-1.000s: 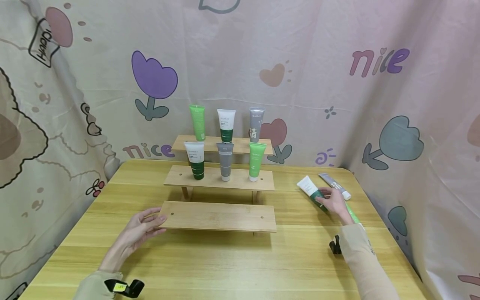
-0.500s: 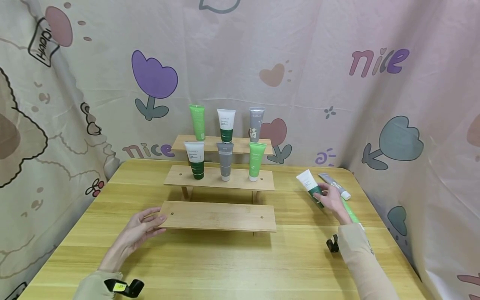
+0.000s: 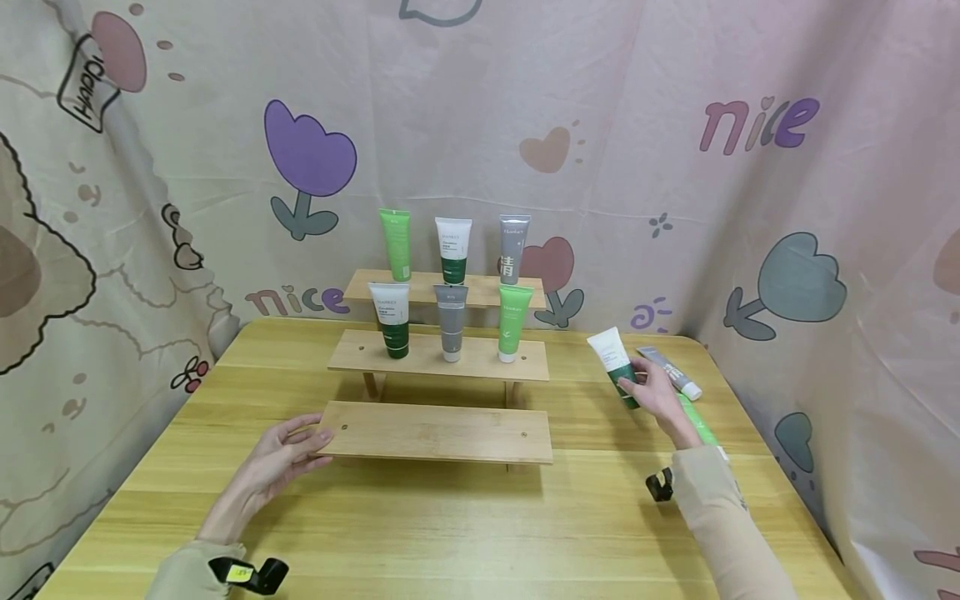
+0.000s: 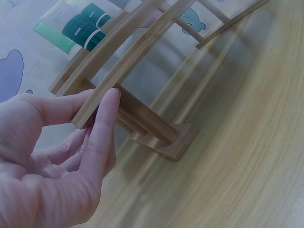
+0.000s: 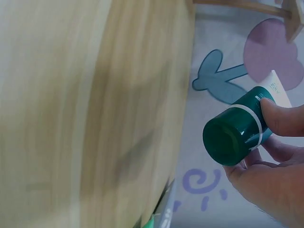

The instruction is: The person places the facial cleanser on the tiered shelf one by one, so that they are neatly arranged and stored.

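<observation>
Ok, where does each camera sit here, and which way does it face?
Head: worn on the head, looking forward and down at the tiered stand; left hand, right hand and sleeves show.
Left wrist: worn there, facing the front shelf; only the left hand, pinching it, shows.
Right wrist: worn there, facing a white-and-green tube; only the right hand, holding it, shows.
Shared: head and right wrist both show that tube.

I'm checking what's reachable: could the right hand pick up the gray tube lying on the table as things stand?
Probably not yet: the right hand grips a white-and-green tube, though the gray tube lies close by and looks uncovered.
</observation>
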`<state>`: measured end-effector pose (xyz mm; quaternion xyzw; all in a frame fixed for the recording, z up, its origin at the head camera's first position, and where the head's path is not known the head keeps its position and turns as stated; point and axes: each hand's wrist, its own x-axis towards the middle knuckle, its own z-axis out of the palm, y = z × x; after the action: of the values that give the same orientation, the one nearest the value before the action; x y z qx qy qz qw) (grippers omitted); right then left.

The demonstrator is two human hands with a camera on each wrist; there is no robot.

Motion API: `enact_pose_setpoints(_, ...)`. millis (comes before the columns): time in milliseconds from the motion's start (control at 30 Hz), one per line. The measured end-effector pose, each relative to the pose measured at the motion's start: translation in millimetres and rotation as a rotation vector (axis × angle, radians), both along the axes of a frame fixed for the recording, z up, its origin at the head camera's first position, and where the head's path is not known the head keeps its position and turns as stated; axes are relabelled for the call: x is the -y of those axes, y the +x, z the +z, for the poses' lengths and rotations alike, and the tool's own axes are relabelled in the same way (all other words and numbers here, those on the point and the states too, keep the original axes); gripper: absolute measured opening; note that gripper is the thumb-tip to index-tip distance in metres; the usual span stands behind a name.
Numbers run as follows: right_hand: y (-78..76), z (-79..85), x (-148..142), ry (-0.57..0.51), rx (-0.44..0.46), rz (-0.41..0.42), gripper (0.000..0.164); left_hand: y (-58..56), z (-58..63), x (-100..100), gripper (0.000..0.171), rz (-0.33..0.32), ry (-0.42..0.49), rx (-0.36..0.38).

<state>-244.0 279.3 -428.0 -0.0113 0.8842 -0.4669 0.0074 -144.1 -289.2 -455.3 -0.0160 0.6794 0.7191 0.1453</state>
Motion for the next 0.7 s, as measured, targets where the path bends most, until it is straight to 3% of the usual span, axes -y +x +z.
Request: enact_pose_setpoints(700,7.8,28.5,25,-0.063,-0.056,0.046,0.052,0.4,1.1,-1,0.074,0.000,-0.003,0.008)
